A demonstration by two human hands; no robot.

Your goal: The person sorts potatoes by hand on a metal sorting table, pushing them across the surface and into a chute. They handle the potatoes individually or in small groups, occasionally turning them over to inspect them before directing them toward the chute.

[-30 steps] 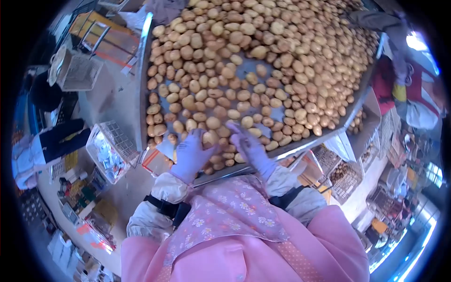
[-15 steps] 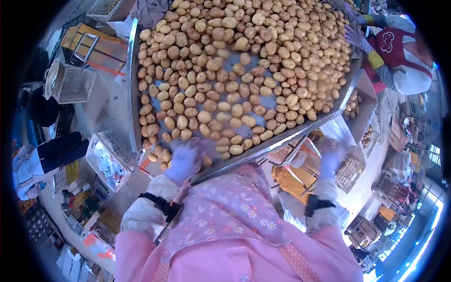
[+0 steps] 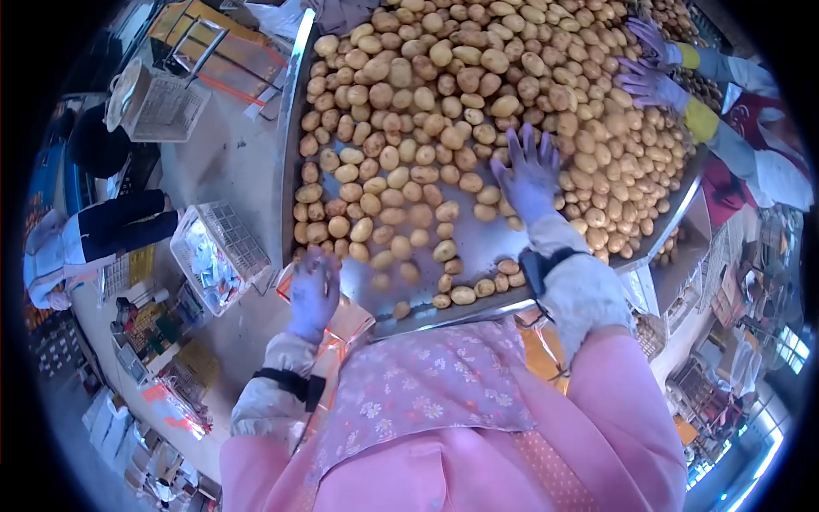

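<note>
Potatoes cover much of a metal sorting table, heaped thickest toward the far side and right. My right hand, in a lilac glove, lies spread on the potatoes at the edge of the heap, fingers apart and pointing away from me. Beside the table's near left corner is my left hand, also gloved, with loosely bent fingers close to the nearest potatoes. I make out nothing held in it. Bare metal shows between the loose potatoes in front of me, and a short row lies along the near rim.
At the right, a co-worker's gloved hands rest on the heap. A white crate holding plastic bags stands on the floor to the left, with another crate beyond it. Another person is at the far left.
My right hand has come from outside the near rim onto the potatoes. My left hand has moved slightly left. Potatoes near the front have shifted, exposing more metal, and the view has turned.
</note>
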